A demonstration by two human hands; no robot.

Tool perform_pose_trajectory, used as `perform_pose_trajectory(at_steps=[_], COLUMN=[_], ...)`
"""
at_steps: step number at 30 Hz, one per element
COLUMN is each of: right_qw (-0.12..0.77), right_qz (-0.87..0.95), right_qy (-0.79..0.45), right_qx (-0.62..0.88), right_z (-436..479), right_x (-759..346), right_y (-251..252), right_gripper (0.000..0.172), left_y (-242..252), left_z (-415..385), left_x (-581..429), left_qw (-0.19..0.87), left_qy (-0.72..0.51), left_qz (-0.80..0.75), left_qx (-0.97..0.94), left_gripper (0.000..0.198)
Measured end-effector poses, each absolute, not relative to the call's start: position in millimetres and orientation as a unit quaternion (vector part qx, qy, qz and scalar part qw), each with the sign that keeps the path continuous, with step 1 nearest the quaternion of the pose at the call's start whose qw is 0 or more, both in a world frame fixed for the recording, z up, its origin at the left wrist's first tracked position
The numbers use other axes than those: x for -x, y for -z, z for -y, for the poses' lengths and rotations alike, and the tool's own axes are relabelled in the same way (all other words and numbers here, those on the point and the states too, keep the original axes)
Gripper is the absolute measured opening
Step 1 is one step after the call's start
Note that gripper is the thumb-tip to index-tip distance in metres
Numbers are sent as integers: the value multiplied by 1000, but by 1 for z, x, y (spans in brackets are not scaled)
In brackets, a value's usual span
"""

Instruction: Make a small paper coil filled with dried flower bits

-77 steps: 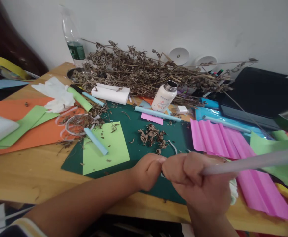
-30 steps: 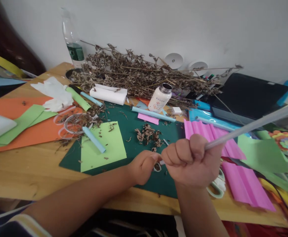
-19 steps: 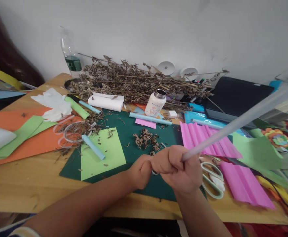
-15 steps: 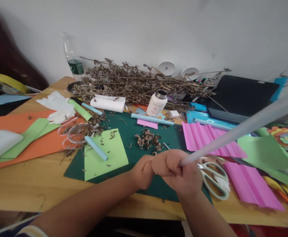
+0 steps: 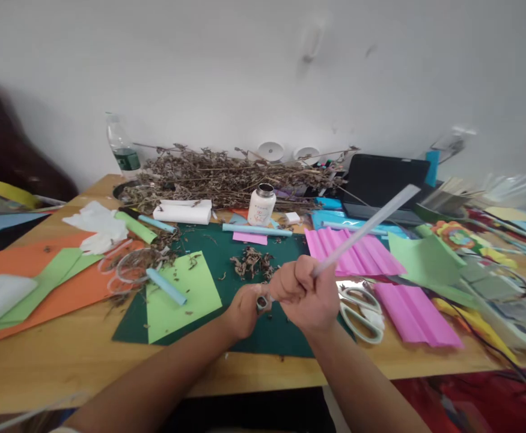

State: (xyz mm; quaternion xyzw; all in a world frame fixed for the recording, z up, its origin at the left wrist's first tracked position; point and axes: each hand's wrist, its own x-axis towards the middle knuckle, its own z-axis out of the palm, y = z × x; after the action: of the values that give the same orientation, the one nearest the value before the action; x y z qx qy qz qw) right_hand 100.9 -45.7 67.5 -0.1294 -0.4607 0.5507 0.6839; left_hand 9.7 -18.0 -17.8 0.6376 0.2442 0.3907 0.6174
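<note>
My right hand (image 5: 305,294) is closed around a translucent white glue stick (image 5: 366,228), which slants up to the right out of the fist. Beside it, my left hand (image 5: 243,313) is closed on a small paper tube (image 5: 261,304); its round open end faces me, with something dark inside. The hands nearly meet above the green cutting mat (image 5: 285,343). Just beyond them lies a small heap of dried leaves (image 5: 251,263). To the left, a light blue paper roll (image 5: 166,286) rests on a lime green sheet (image 5: 184,325). Scissors (image 5: 362,313) lie right of my right hand.
A white bottle (image 5: 261,205) stands open behind a long blue roll (image 5: 258,230). Dried branches (image 5: 213,174) line the wall near a clear plastic bottle (image 5: 122,147). Pink crepe paper (image 5: 418,316) lies right, orange paper (image 5: 82,294) left. A dark tablet (image 5: 386,183) leans behind.
My hands have drawn slightly apart, and the tube's open end now shows in my left hand. The glue stick points less far toward the right. The whole view has shifted.
</note>
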Motion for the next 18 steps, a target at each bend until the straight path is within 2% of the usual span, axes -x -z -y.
perform_pose_trajectory(at_steps=[10,13,18], right_qw=[637,629,601], right_qz=[494,517,572], right_qy=[-572,-555,-510], right_qx=[151,170,226], right_z=[43,48,43], right_x=[-92,-96,-91], right_y=[-55,-50,-46], right_gripper=[41,41,41], left_y=[11,17,22], left_z=[21,23,23], left_x=[-5,-4,-2], left_qw=[671,717,782], left_qy=[-432,-442,-476], left_qz=[-242,-259,-277], left_qx=[-552,-473,-291], left_gripper=[26,23,29])
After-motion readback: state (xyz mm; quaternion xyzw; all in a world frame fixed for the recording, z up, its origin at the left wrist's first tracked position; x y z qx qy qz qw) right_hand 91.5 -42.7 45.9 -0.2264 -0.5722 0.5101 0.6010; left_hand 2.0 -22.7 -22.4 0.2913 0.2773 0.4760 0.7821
